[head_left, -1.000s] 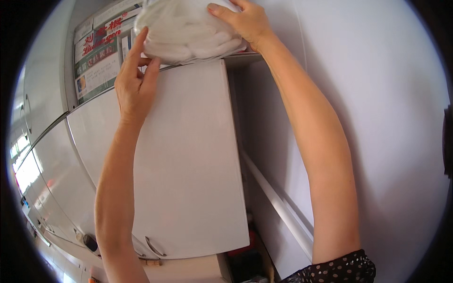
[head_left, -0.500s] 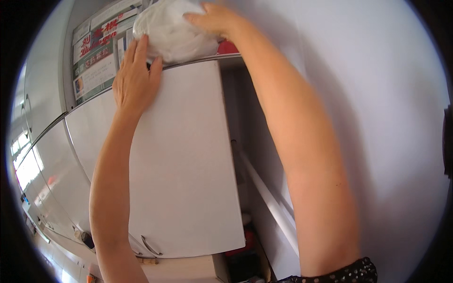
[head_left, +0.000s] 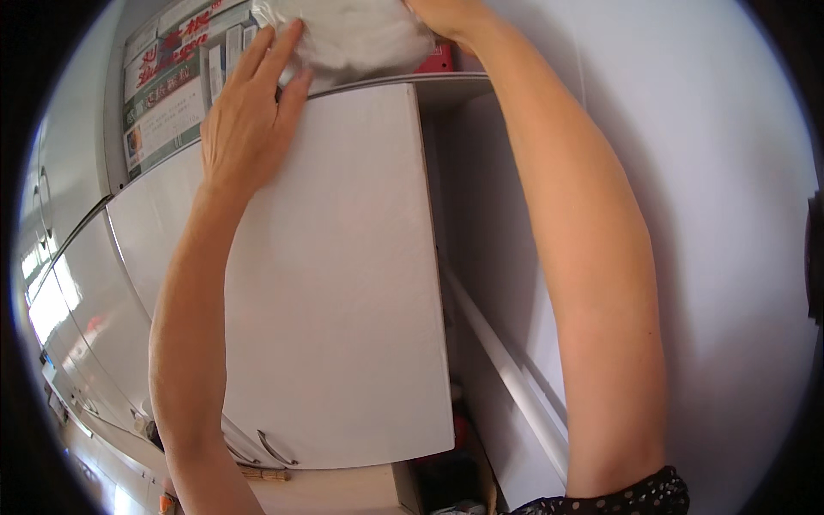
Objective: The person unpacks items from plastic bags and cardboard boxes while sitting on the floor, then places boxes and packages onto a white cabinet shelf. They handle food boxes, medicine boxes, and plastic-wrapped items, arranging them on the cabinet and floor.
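Note:
A soft white bundle in clear plastic (head_left: 352,39) lies on top of the white cabinet, cut off by the upper edge of the picture. My left hand (head_left: 249,116) reaches up to its left side, fingers stretched and apart, fingertips against the plastic. On the bundle's right side is my right hand (head_left: 451,19); its fingers are mostly out of the picture, so their grip does not show. Under the right wrist, a red box (head_left: 438,58) peeks out beside the bundle. Below both hands stands a white cabinet door (head_left: 335,257) with a metal handle near its lower edge.
Printed cartons (head_left: 167,86) are stacked left of the bundle. Right of the door, a dark opening holds a slanting white pipe (head_left: 506,373), with dark items at its bottom. A pale wall (head_left: 730,215) rises close along the right.
The bundle has shifted right and slightly up in the picture, with my right hand moving the same way. The red box shows more. My left hand's fingers reach further onto the plastic.

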A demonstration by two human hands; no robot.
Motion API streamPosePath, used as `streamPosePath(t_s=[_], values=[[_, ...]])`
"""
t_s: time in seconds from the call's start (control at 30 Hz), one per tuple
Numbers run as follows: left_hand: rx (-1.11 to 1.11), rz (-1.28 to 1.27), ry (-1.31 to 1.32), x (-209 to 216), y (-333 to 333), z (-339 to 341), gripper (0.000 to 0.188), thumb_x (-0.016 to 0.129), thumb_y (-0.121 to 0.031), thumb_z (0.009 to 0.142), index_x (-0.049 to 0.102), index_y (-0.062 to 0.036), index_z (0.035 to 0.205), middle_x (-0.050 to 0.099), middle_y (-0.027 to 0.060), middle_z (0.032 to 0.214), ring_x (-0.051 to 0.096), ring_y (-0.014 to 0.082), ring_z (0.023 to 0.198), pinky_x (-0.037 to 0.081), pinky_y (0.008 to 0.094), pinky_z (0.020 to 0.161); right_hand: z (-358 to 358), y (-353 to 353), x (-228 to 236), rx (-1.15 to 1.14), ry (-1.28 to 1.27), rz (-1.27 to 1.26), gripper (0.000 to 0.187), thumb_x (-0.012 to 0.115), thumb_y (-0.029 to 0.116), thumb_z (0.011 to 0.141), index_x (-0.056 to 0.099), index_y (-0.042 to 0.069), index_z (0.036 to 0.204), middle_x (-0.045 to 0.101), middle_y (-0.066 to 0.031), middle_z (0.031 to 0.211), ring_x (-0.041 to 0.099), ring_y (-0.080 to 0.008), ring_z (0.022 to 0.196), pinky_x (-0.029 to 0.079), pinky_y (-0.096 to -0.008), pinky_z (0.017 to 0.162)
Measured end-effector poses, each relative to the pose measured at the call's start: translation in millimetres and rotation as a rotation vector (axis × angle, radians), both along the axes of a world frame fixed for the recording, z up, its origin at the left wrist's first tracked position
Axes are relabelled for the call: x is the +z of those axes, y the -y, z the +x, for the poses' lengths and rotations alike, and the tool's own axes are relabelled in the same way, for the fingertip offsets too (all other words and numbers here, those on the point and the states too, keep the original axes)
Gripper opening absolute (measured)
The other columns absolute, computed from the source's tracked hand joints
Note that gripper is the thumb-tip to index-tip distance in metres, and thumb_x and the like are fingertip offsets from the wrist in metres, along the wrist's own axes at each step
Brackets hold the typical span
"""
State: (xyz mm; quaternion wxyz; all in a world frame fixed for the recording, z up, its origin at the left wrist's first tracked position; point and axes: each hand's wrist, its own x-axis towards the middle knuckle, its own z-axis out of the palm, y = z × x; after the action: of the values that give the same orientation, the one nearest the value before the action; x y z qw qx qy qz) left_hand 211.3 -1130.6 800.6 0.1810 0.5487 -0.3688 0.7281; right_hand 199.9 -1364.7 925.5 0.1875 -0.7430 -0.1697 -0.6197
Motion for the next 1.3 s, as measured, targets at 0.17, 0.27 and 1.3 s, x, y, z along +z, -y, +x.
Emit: streamPosePath(t_s=[0.17, 0.27, 1.3], values=[[0.134, 0.008, -0.226, 19.4, 11.7, -2.4, 0.049, 0.045, -0.038, 0.093, 0.046, -0.0099, 0.134, 0.048, 0.0127, 0.134, 0.055, 0.0350, 0.111, 0.046, 0.0446, 0.090, 10.3, 0.6, 30.8, -0.230, -0.035, 0.006, 0.042, 0.063, 0.033, 0.084, 0.063, -0.002, 0.109, 0.065, -0.0203, 0.097, 0.061, -0.0375, 0.097, 0.046, -0.0464, 0.083], [0.138, -0.036, -0.180, 12.4, -3.8, 9.9, 0.050, 0.049, -0.038, 0.091, 0.047, -0.0103, 0.133, 0.049, 0.0122, 0.132, 0.054, 0.0341, 0.112, 0.045, 0.0437, 0.089, -19.6, -31.5, -1.0, 0.010, -0.268, 0.108, 0.052, 0.060, 0.039, 0.084, 0.057, -0.001, 0.118, 0.061, -0.0189, 0.111, 0.061, -0.0299, 0.099, 0.050, -0.0402, 0.077], [-0.823, -0.167, -0.326, 8.1, -15.0, 4.9, 0.053, 0.059, -0.032, 0.087, 0.048, -0.0026, 0.129, 0.062, 0.0049, 0.092, 0.058, 0.0144, 0.078, 0.046, 0.0285, 0.071, -84.8, -15.8, -83.3, 0.549, 0.085, 0.137, 0.062, 0.076, 0.021, 0.073, 0.053, -0.001, 0.125, 0.062, -0.0165, 0.110, 0.061, -0.0203, 0.096, 0.051, -0.0301, 0.081]])
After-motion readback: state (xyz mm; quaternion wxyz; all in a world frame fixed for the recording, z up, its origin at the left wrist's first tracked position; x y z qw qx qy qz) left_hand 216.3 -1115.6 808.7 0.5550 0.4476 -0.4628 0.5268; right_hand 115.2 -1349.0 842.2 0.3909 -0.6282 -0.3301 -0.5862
